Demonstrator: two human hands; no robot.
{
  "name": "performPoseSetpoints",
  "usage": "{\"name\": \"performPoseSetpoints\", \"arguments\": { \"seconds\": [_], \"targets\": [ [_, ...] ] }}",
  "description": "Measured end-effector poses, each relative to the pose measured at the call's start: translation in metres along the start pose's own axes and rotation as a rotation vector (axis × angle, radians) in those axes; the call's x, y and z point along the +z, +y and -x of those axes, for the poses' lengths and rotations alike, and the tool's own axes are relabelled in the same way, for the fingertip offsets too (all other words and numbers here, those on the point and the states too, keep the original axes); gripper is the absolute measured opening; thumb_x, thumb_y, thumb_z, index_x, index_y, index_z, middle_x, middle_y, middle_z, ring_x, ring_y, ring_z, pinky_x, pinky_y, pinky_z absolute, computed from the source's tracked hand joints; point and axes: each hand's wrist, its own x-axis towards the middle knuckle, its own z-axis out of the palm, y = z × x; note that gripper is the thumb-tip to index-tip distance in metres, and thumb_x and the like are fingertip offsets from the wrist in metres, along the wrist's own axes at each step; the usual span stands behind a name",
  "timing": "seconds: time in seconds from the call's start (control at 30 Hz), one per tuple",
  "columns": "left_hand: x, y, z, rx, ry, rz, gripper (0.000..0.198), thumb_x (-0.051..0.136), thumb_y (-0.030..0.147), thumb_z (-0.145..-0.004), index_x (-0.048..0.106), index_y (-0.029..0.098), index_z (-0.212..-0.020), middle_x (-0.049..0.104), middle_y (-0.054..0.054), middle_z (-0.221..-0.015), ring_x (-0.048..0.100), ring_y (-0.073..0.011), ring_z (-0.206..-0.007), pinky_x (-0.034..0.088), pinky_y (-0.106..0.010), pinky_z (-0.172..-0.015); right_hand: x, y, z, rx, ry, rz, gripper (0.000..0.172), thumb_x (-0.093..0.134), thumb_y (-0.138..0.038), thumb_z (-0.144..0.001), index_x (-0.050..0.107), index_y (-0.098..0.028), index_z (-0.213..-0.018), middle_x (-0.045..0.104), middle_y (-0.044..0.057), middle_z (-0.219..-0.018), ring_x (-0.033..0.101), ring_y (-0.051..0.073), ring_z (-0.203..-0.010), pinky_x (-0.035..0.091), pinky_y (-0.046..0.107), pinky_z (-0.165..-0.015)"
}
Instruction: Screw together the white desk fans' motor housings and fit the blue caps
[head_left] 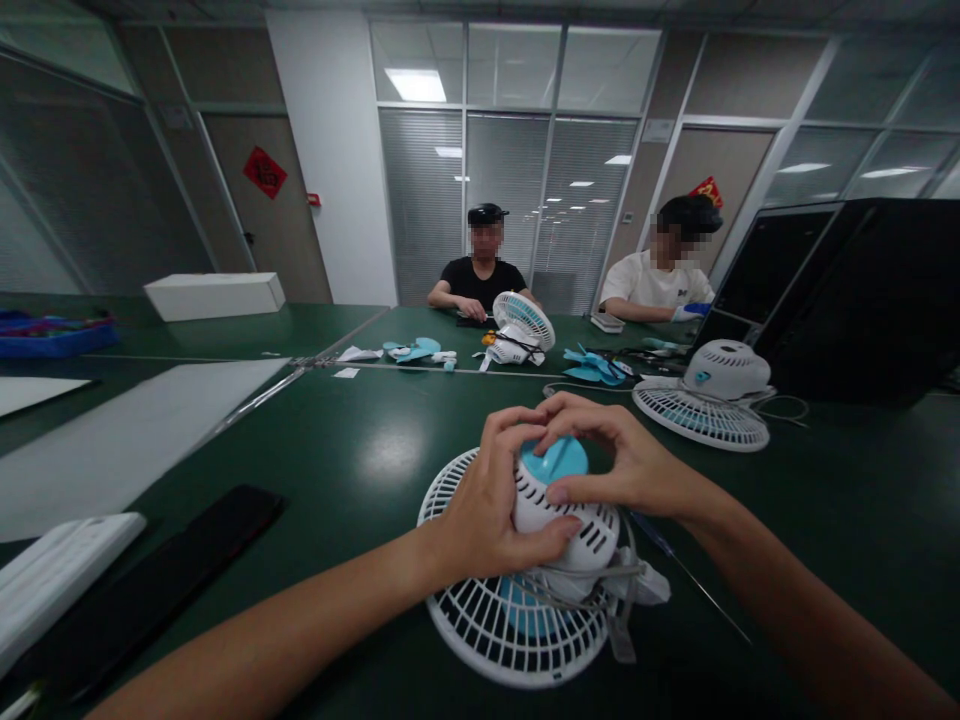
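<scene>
A small white electric fan (pixel 525 660) lies face down on the green table in front of me, its blue blades (pixel 529 605) visible through the grille. My left hand (pixel 495 500) wraps around the left side of the vented motor housing (pixel 540 510). From the right, my right hand (pixel 619 450) curls round the blue cap (pixel 559 462) on top, thumb against the housing and fingers at the cap's far edge. A grey cable (pixel 592 572) loops around the base of the housing. Just right of the fan lies a screwdriver (pixel 697 575), its handle partly hidden by my right arm.
Another fan (pixel 701 420) lies face down at right, beside a large black monitor-like object (pixel 862 300). Further back are blue fan blades (pixel 592 365), a tilted fan (pixel 525 325) and two seated people. A black pouch (pixel 202 550) and a white power strip (pixel 64 570) lie at left.
</scene>
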Motion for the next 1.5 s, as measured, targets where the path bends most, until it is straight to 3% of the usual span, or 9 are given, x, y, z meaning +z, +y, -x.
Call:
{"name": "performPoseSetpoints", "arguments": {
  "seconds": [0.27, 0.47, 0.63, 0.8, 1.03, 1.13, 1.23, 1.4, 1.5],
  "targets": [
    [0.001, -0.003, -0.001, 0.01, 0.05, -0.001, 0.062, 0.07, 0.037, -0.078, 0.033, 0.026, -0.126, 0.039, -0.009, -0.119, 0.044, -0.0297, -0.115, 0.046, -0.051, -0.094, 0.029, 0.014, -0.001, -0.16, 0.361, 0.066, 0.025, 0.08, -0.041, -0.071, 0.069, -0.021, -0.08, 0.06, 0.002, -0.08, 0.058, 0.017, -0.075, 0.046, 0.032, -0.067],
    [0.002, -0.002, 0.0, -0.028, 0.037, -0.013, 0.061, 0.069, 0.036, -0.078, 0.031, 0.027, -0.124, 0.037, -0.008, -0.117, 0.045, -0.0287, -0.113, 0.047, -0.049, -0.092, 0.028, 0.016, 0.002, -0.204, 0.367, 0.088, 0.022, 0.057, -0.038, -0.088, 0.071, -0.022, -0.089, 0.07, 0.006, -0.087, 0.065, 0.02, -0.083, 0.05, 0.036, -0.075],
    [0.0, -0.003, 0.0, -0.045, 0.061, -0.001, 0.058, 0.07, 0.037, -0.077, 0.033, 0.026, -0.121, 0.039, -0.009, -0.12, 0.047, -0.0277, -0.112, 0.047, -0.049, -0.093, 0.018, 0.013, 0.003, -0.087, 0.3, 0.085, 0.019, 0.069, -0.038, -0.081, 0.072, -0.021, -0.091, 0.075, 0.007, -0.094, 0.068, 0.022, -0.088, 0.052, 0.037, -0.08],
    [-0.003, 0.002, -0.004, -0.055, 0.013, 0.01, 0.054, 0.074, 0.037, -0.074, 0.043, 0.024, -0.116, 0.05, -0.006, -0.109, 0.055, -0.0246, -0.1, 0.051, -0.044, -0.085, 0.007, 0.008, 0.0, -0.013, 0.233, 0.036, 0.023, 0.077, -0.041, -0.074, 0.069, -0.02, -0.071, 0.073, 0.004, -0.085, 0.067, 0.019, -0.081, 0.05, 0.035, -0.075],
    [-0.008, 0.004, -0.009, -0.081, 0.026, 0.067, 0.044, 0.072, 0.046, -0.076, 0.051, 0.022, -0.107, 0.056, -0.006, -0.102, 0.057, -0.0224, -0.093, 0.051, -0.04, -0.081, 0.022, 0.006, -0.002, 0.007, 0.346, 0.09, 0.035, 0.074, -0.045, -0.076, 0.057, -0.019, -0.06, 0.064, 0.003, -0.081, 0.06, 0.018, -0.078, 0.046, 0.033, -0.068],
    [-0.01, 0.005, -0.011, -0.177, 0.055, 0.125, 0.027, 0.065, 0.042, -0.085, 0.055, 0.021, -0.097, 0.06, -0.005, -0.098, 0.059, -0.0205, -0.09, 0.05, -0.038, -0.08, 0.024, 0.004, 0.003, 0.023, 0.34, 0.085, 0.032, 0.062, -0.047, -0.086, 0.062, -0.02, -0.07, 0.067, 0.005, -0.087, 0.062, 0.02, -0.084, 0.047, 0.034, -0.071],
    [-0.011, 0.009, -0.014, -0.279, 0.083, 0.165, 0.022, 0.068, 0.036, -0.083, 0.056, 0.02, -0.09, 0.063, -0.005, -0.097, 0.062, -0.0204, -0.09, 0.05, -0.037, -0.081, 0.021, 0.001, 0.013, 0.058, 0.25, 0.075, 0.033, 0.055, -0.052, -0.089, 0.066, -0.021, -0.096, 0.069, 0.008, -0.102, 0.064, 0.023, -0.095, 0.05, 0.037, -0.077],
    [-0.013, 0.015, -0.019, -0.375, 0.028, 0.232, 0.019, 0.063, 0.031, -0.084, 0.058, 0.018, -0.096, 0.067, -0.009, -0.108, 0.063, -0.0229, -0.101, 0.049, -0.038, -0.088, 0.026, -0.003, 0.022, 0.158, 0.208, 0.214, 0.081, 0.08, -0.053, -0.065, 0.044, -0.021, -0.13, 0.058, 0.014, -0.13, 0.058, 0.031, -0.117, 0.05, 0.046, -0.093],
    [-0.015, 0.018, -0.02, -0.386, -0.002, 0.24, 0.017, 0.059, 0.029, -0.085, 0.06, 0.018, -0.098, 0.067, -0.01, -0.112, 0.062, -0.0228, -0.105, 0.047, -0.038, -0.092, 0.033, -0.005, 0.021, 0.21, 0.19, 0.321, 0.093, 0.083, -0.05, -0.059, 0.037, -0.02, -0.134, 0.052, 0.017, -0.135, 0.054, 0.033, -0.122, 0.045, 0.052, -0.101]
  ]
}}
